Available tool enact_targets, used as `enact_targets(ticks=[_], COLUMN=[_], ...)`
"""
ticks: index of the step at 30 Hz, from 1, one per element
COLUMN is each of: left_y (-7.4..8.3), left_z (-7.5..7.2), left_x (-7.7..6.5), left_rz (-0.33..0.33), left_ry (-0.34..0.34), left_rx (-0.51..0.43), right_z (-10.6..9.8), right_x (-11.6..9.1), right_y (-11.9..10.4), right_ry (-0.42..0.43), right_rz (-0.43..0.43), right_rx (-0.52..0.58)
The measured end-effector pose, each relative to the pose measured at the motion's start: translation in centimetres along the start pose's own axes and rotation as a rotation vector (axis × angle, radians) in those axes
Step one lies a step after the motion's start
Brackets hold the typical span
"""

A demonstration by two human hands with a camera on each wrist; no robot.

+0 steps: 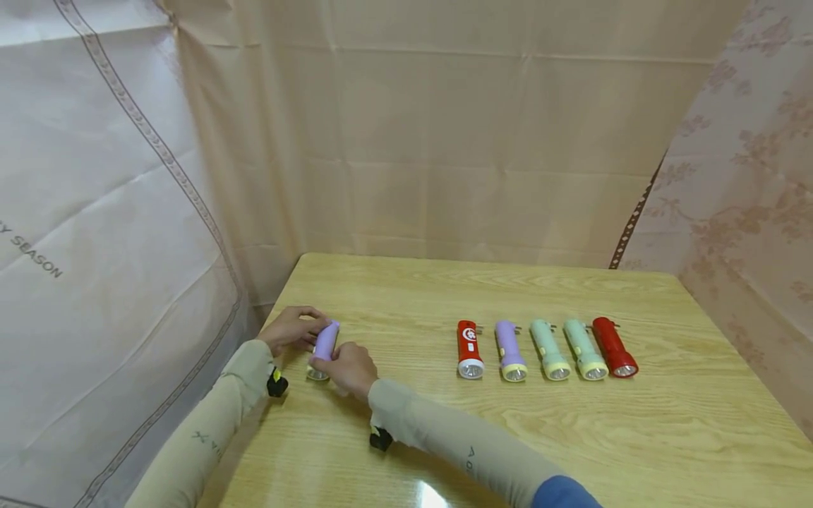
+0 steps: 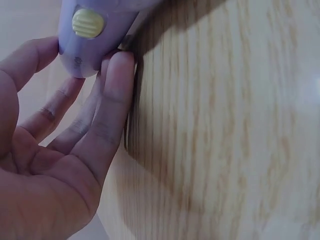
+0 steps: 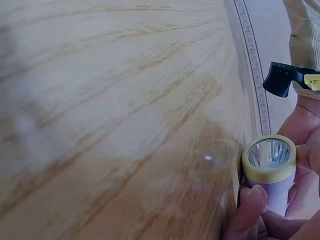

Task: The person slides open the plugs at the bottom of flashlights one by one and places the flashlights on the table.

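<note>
A purple flashlight [image 1: 327,340] with a pale yellow head lies at the table's left side, held by both hands. My left hand [image 1: 292,330] pinches its tail end between thumb and fingers. In the left wrist view the flashlight's body [image 2: 95,47] shows a ribbed yellow switch [image 2: 87,23], with fingertips [image 2: 120,75] against its side. My right hand [image 1: 352,367] grips it near the head from the right. The right wrist view shows the flashlight's yellow rim and clear lens [image 3: 270,155], with fingers [image 3: 250,210] just behind the rim.
To the right a row lies lens toward me: a red-and-white flashlight [image 1: 468,339], another purple flashlight [image 1: 508,342], two mint green flashlights [image 1: 546,342] and a dark red flashlight [image 1: 611,344]. The wooden table [image 1: 419,423] meets hanging cloth [image 1: 444,141] behind and at the sides.
</note>
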State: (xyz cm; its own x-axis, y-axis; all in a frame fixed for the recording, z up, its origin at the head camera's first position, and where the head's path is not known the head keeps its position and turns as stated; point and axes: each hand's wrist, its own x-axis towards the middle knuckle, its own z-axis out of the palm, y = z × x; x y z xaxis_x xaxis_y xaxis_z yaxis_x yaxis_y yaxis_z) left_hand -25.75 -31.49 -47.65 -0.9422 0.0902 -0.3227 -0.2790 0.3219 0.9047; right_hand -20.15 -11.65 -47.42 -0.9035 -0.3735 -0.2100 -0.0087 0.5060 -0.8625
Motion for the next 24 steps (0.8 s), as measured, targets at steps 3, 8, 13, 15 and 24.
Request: enact_targets(ticks=[3, 8, 13, 15, 24], left_y=[-0.1, -0.3, -0.4, -0.4, -0.5], left_z=[-0.1, 0.0, 0.4, 0.6, 1.3], left_x=[0.1, 0.1, 0.0, 0.0, -0.1], left_rz=[0.0, 0.006, 0.027, 0.041, 0.064], left_ry=[-0.001, 0.019, 0.076, 0.103, 0.173], left_rx=[-0.016, -0.036, -0.044, -0.054, -0.124], right_z=[0.1, 0.1, 0.1, 0.1, -0.9], right_x=[0.0, 0.0, 0.0, 0.0, -0.4], right_y=[0.1, 0.2, 0.5, 0.5, 0.7], right_ry=[0.005, 0.008, 0.007, 0.008, -0.011], right_rz=[0.005, 0.006, -0.014, -0.016, 0.025], right_rx=[0.006, 0.023, 0.032, 0.032, 0.058])
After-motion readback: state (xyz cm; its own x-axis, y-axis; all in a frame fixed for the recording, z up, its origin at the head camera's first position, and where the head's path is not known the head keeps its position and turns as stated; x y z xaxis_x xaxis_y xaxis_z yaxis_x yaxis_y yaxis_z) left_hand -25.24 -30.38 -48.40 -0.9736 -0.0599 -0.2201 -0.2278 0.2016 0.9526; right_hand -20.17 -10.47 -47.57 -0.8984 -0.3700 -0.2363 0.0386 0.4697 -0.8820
